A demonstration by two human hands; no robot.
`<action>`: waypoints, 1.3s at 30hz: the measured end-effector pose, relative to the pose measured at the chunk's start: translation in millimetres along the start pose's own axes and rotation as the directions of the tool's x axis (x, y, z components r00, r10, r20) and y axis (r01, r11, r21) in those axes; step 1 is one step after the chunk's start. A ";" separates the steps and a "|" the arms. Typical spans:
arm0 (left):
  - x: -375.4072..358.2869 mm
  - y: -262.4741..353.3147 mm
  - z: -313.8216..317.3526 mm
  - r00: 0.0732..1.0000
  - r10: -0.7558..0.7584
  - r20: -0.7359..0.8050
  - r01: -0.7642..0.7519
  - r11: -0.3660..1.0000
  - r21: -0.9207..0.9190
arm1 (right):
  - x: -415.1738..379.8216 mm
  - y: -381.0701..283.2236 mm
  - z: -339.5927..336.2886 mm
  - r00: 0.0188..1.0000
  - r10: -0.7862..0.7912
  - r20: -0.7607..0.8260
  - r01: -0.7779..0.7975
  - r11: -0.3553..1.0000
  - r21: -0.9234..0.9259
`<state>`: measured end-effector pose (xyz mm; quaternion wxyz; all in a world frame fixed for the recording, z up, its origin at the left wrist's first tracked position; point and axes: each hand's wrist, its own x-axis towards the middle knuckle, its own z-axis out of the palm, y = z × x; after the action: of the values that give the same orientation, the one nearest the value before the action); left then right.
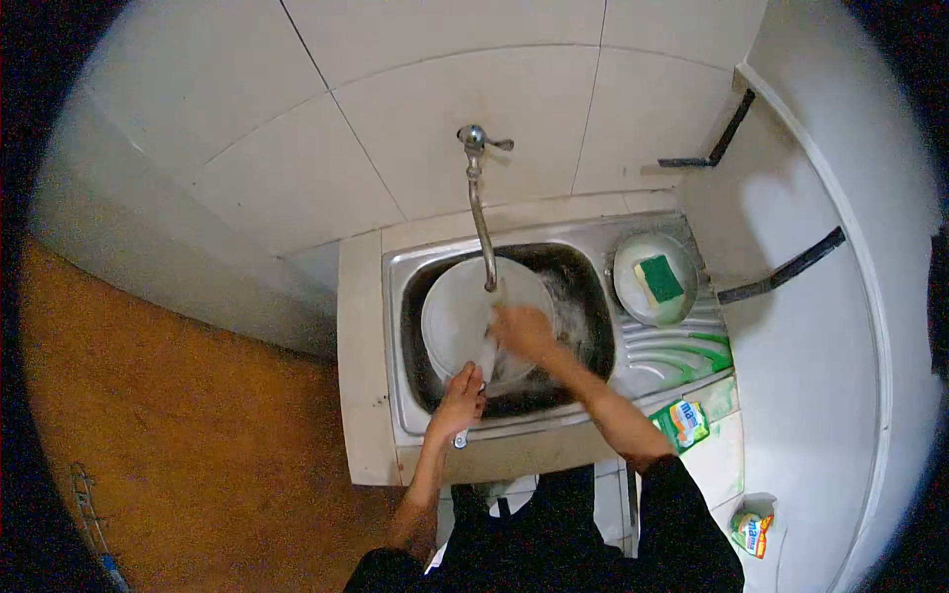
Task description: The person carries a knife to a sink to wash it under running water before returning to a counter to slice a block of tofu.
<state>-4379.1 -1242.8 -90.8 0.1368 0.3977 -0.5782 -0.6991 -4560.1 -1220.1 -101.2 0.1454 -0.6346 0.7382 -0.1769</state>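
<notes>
My left hand (459, 400) is closed around the handle of a knife-like utensil (488, 358), held over the front of the sink. The handle's end sticks out below my palm, and the pale blade points up toward the tap. My right hand (524, 332) is at the far part of this utensil, smeared by motion, so its fingers do not show clearly. Beneath both hands a large white basin (453, 314) sits in the steel sink (397, 395), with suds beside it. The curved spout of the tap (481, 222) ends just above my right hand.
On the ribbed drainboard (662, 361) at right, a bowl (633, 306) holds a green and yellow sponge (659, 279). A green soap packet (682, 425) lies in front of it, and another packet (751, 534) stands lower right. Black brackets (786, 269) stick out from the right wall.
</notes>
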 end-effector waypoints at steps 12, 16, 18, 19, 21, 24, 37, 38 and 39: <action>20.2 32.4 9.5 0.975 -0.214 -0.057 0.205 0.970 -0.132 | 5.3 10.4 13.1 0.978 0.131 -0.163 -0.119 0.989 0.082; 36.4 21.2 0.4 0.991 -0.134 -0.027 0.134 0.991 -0.008 | -8.0 4.8 3.0 0.990 0.054 -0.128 -0.042 0.994 0.097; 38.6 37.5 3.0 0.974 -0.226 0.021 0.226 0.971 -0.074 | -2.0 9.8 -4.7 0.979 0.116 -0.165 -0.093 0.986 0.139; 47.1 33.9 1.8 0.989 -0.146 0.033 0.147 0.988 -0.045 | -6.1 3.4 -11.4 0.979 0.143 -0.147 -0.122 0.983 0.139; 65.6 21.5 3.1 0.997 -0.050 0.062 0.051 0.999 -0.006 | -17.8 0.5 -17.9 0.977 0.168 -0.134 -0.148 0.979 0.143; 89.3 21.2 -1.2 0.987 -0.093 0.129 0.091 0.996 0.023 | -41.3 4.1 -13.7 0.962 0.208 -0.176 -0.171 0.964 0.201; 136.7 56.7 8.3 0.997 -0.074 -0.022 0.077 0.962 0.261 | -94.3 43.8 -27.5 0.834 0.402 -0.378 -0.228 0.875 0.427; 133.8 53.5 7.4 0.998 -0.054 -0.029 0.059 0.966 0.251 | -97.6 44.5 -26.1 0.822 0.421 -0.382 -0.229 0.860 0.456; 130.3 51.5 6.5 0.999 -0.033 -0.039 0.041 0.970 0.240 | -100.3 45.5 -24.3 0.814 0.432 -0.389 -0.247 0.863 0.441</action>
<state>-4481.8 -1338.2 -95.3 0.0843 0.4341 -0.6488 -0.6193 -4595.8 -1113.1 -100.8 0.1067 -0.3875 0.8066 -0.4335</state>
